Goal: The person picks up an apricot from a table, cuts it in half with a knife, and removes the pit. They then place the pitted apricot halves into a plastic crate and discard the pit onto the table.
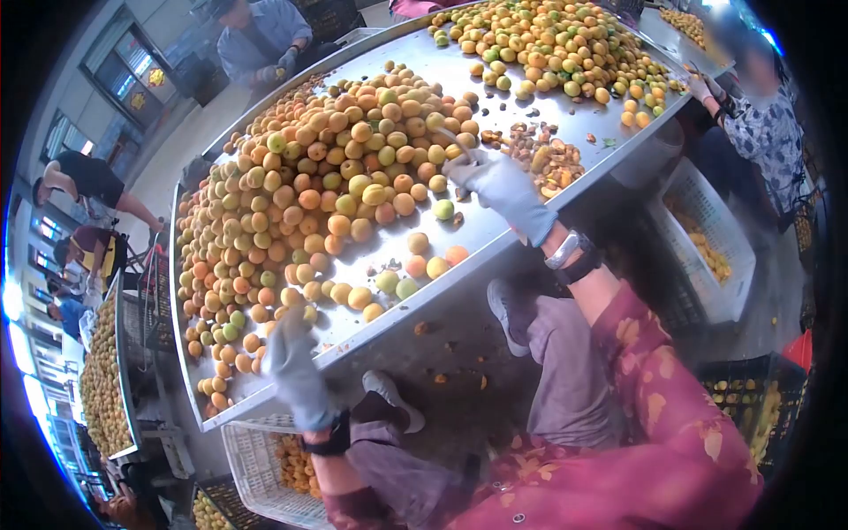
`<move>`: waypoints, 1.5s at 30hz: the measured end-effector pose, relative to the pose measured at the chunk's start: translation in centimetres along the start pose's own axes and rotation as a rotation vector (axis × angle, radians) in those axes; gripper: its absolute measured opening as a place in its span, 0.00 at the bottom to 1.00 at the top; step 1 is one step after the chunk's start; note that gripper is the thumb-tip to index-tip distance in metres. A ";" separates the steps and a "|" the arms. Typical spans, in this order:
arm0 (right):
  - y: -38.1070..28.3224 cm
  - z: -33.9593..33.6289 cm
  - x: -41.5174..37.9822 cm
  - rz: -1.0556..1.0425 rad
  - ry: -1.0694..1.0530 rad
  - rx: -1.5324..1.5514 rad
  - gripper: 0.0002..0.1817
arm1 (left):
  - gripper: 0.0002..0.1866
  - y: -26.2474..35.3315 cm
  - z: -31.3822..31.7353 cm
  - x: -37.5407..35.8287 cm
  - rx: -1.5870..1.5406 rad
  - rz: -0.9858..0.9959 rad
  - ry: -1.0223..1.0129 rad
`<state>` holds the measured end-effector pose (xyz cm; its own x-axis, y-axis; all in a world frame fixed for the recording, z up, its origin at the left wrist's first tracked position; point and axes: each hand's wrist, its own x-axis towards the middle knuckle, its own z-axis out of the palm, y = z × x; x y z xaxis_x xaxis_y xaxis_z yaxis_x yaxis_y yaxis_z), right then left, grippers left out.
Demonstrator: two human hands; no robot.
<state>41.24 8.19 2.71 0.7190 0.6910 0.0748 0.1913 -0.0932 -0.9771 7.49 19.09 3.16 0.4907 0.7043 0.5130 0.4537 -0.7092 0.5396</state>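
Left hand (296, 371) reaches apricots (291, 203) (gloved); right hand (501, 188) grips a knife (452, 140).

A white crate (707, 234) holding yellow fruit stands on the floor right of the tabletop (495, 234). Another white crate (256, 473) sits lower left. A pile of pits and scraps (539, 155) lies apart. Other people (261, 40) work around.

Orange, yellow & green apricots (336, 177) on grey metal table (495, 79); grey-blue gloves, maroon floral sleeve (654, 371).
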 end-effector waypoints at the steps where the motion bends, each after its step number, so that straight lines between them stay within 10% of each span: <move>1: -0.5 0.8 0.1 -0.003 -0.041 -0.067 0.18 | 0.14 0.5 2.1 0.9 -0.198 -0.049 0.050; 10: -0.4 10.2 4.6 -0.103 -0.193 -0.523 0.21 | 0.19 -2.2 9.1 -0.5 0.074 0.406 -0.061; 19: 3.8 17.3 9.2 -0.228 -0.193 -1.016 0.27 | 0.14 -3.3 8.0 -0.1 -0.010 0.320 -0.015; 25: 2.0 15.4 5.5 0.072 -0.288 -0.188 0.17 | 0.16 -3.5 7.3 -0.1 -0.610 -0.324 -0.147; 29: -1.5 15.0 -1.1 0.227 -0.501 0.381 0.22 | 0.30 -3.6 7.5 1.1 -0.754 -0.338 -0.024; 33: -6.4 14.6 -5.5 0.514 -0.520 0.194 0.20 | 0.41 -2.7 6.1 1.3 -0.681 -0.234 -0.126; 37: -5.1 15.3 -6.7 0.356 -0.642 0.341 0.19 | 0.38 -3.8 7.0 1.0 -0.553 -0.086 -0.096; 45: -4.7 14.9 -6.7 0.354 -0.615 0.273 0.25 | 0.25 -3.6 5.6 1.6 -1.162 -0.534 -0.100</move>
<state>25.56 14.71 3.84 0.1896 0.9355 -0.2983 -0.2108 -0.2580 -0.9429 10.86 22.57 -1.71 0.5256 0.8502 0.0292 -0.2773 0.1387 0.9507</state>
